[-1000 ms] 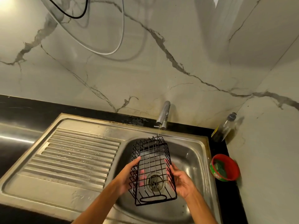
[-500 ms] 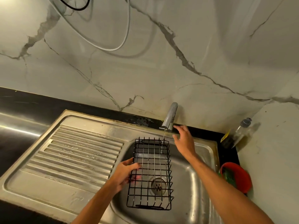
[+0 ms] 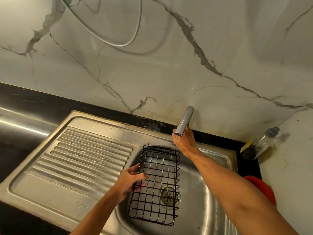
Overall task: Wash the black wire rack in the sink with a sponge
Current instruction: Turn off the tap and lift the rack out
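Fingers of left hand pinching left edge of black wire rack, held tilted over sink basin, above drain. Right hand at faucet, fingers hidden, grip unclear. Thin trickle only. No sponge in hand; scrubbing likely not started.

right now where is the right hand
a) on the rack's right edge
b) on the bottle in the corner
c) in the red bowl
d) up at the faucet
D: the right hand is up at the faucet, just behind its spout, and only the left hand holds the black wire rack in the sink.
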Available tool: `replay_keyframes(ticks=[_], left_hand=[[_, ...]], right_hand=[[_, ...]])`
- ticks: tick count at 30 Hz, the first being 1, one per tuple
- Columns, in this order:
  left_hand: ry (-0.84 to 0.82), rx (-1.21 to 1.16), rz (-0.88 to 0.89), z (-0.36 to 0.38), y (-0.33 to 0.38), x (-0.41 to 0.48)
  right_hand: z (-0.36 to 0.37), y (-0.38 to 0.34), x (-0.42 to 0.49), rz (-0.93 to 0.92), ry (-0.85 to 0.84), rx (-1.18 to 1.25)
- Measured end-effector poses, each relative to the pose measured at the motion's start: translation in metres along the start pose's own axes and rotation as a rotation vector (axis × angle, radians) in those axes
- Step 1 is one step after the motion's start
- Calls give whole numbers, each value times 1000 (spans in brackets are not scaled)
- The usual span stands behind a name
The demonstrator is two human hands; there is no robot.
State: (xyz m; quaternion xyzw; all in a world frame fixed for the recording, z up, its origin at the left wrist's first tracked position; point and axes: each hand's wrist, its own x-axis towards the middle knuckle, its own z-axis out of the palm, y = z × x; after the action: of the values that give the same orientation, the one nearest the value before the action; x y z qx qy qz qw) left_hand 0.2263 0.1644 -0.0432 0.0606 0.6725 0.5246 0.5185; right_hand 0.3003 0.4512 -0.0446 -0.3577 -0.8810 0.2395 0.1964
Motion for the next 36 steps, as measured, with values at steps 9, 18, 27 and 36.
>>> replay_keyframes(ticks=[9, 18, 27, 36], left_hand=[[3, -28, -9, 9, 4, 7], [0, -27, 35, 14, 15, -11], [-50, -14, 68, -8, 25, -48], [-12, 137, 167, -90, 68, -77]], right_hand=[[-15, 4, -19, 68, 269, -63], [-31, -5, -45, 378, 219, 506], [-73, -73, -189, 609, -386, 857], [-43, -150, -173, 572, -525, 934]])
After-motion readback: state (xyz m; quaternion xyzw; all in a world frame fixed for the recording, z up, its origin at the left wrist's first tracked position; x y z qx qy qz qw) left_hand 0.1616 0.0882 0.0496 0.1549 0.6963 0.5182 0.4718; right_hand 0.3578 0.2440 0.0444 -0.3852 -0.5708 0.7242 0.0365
